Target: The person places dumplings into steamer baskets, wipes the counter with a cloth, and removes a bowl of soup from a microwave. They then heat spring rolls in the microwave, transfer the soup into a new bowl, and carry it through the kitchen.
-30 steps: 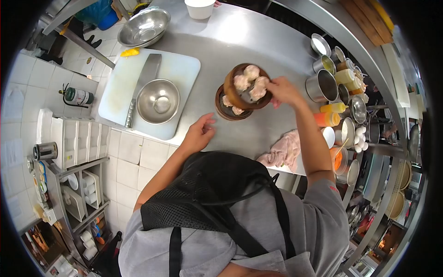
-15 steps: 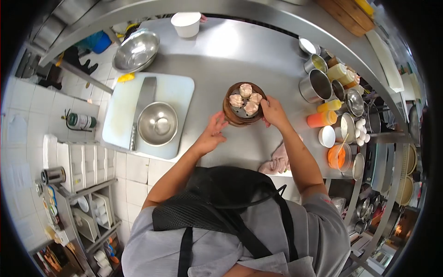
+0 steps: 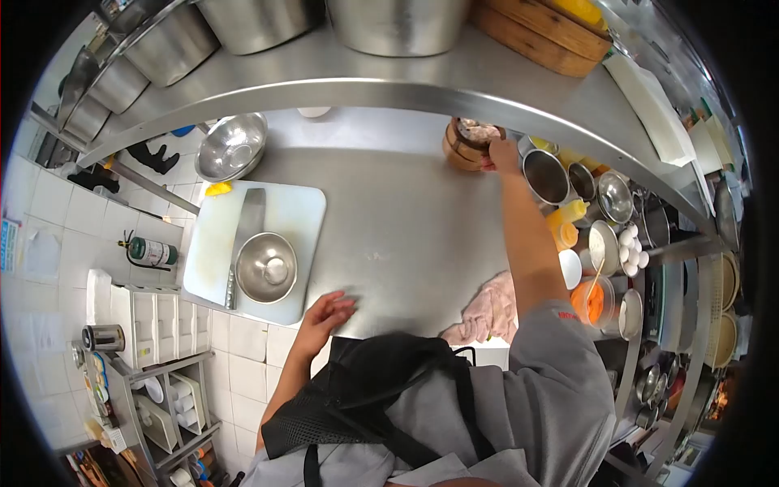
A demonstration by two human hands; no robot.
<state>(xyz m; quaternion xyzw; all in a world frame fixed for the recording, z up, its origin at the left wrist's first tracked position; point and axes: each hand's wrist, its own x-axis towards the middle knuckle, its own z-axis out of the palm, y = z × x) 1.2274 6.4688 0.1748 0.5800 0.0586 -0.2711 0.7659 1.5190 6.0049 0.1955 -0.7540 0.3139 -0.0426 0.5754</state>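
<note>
At the back right of the steel table, a round bamboo steamer basket (image 3: 463, 152) is held by its right side in my right hand (image 3: 502, 154). Pale siu mai dumplings (image 3: 484, 132) show inside it, partly hidden by the shelf edge above and by my hand. My left hand (image 3: 327, 314) hovers by the table's front edge, holding nothing, its fingers apart. The cutting board (image 3: 302, 213) lies just beyond it, bearing a steel bowl (image 3: 266, 268) and a cleaver (image 3: 252, 213).
A steel shelf (image 3: 365, 93) with large pots crosses above the table's back. Along the right stand pots, sauce bottles (image 3: 565, 214), eggs (image 3: 630, 247) and an orange-filled tub (image 3: 593, 303). A pink cloth (image 3: 484, 312) lies at the front edge; another steel bowl (image 3: 234, 146) sits back left.
My right hand has carried the steamer basket away from me and to the right, partly under the shelf edge. My left hand has come off the basket's side and back toward my body.
</note>
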